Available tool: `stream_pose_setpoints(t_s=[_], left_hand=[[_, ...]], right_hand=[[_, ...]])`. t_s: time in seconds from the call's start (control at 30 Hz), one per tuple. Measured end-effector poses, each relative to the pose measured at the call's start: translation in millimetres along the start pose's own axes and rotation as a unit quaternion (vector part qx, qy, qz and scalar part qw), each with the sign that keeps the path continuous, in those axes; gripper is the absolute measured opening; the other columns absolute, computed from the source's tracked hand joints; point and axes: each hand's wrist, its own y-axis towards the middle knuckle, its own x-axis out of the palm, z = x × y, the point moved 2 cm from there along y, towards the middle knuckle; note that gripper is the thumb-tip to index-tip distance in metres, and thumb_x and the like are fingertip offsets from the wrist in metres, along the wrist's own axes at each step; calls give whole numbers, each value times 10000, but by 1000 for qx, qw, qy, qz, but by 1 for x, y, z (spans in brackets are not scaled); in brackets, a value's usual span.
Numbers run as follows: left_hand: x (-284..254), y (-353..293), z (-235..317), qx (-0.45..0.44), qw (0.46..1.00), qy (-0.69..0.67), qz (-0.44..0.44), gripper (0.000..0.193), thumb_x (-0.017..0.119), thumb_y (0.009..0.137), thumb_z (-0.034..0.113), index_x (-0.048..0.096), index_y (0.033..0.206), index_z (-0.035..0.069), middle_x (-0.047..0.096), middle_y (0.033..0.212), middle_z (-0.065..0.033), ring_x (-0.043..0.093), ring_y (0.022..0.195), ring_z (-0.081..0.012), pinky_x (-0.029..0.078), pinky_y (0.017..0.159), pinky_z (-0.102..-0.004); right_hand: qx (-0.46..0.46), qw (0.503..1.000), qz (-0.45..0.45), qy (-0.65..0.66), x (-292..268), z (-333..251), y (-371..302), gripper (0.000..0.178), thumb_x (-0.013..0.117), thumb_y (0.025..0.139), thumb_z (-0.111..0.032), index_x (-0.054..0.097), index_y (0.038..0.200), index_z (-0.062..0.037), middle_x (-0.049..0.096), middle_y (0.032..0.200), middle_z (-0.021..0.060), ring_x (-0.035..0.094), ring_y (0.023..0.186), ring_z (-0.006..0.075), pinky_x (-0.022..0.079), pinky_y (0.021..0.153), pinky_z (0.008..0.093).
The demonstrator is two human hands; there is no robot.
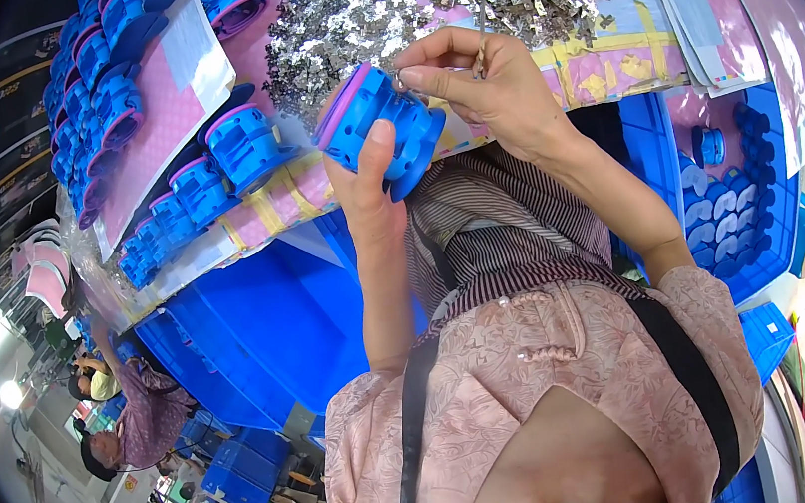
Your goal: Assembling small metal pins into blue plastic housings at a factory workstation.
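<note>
Left hand point(370, 190): closed round 1 blue flanged part point(407, 140), pressing its side with the thumb.
Blue part's place: held tilted above the near edge of the bench point(646, 64), with its pink ring point(344, 103) turned to the upper left.
Right hand point(498, 89): pinched 1 small silvery piece point(400, 81) between thumb and forefinger, just beside the flanged part; too small to tell whether touching it.
Metal clips point(346, 32): lay loose in 2 heaps beyond the hands.
Row of blue parts point(249, 145): stood along the bench edge at left, near the left hand.
Blue crate point(655, 160): held more such parts, below the bench at right.
Blue bin point(265, 319): opened below the bench at left.
Co-worker point(156, 412): showed at far left, well apart, in a purple patterned top.
</note>
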Motion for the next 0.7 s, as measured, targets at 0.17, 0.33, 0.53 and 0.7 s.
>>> stream_pose_setpoints(t_s=[0.17,0.33,0.53,0.7], left_hand=[[-3,-1,-5,49,998,47,13,602,698,844,332,507,1288,-27,662,1007,-130,673,764,-181,546,532,-292],[-3,-6,-6,32,999,40,16,643,737,813,299,488,1316,-15,619,1097,-117,628,914,-182,514,726,-305],[0,-10,-7,18,999,37,16,717,787,775,251,450,1358,4,558,1214,-103,572,1082,-188,474,936,-324],[9,-12,-8,89,992,91,26,773,810,764,242,404,1382,16,513,1285,-114,512,1180,-210,398,1037,-353]], right_hand=[[18,1000,11,-6,1,2,-5,187,739,877,-151,694,999,-17,658,819,-20,471,606,-2,342,524,166],[32,999,6,-14,0,9,-5,202,760,858,-167,689,978,-21,650,864,-6,548,739,52,438,664,189],[49,999,1,19,-1,17,-4,165,758,837,-117,682,941,-13,642,860,-16,500,667,12,379,580,169],[-157,956,71,-237,5,-2,-13,163,760,780,-44,684,924,-31,643,887,-9,431,539,17,332,466,202]])
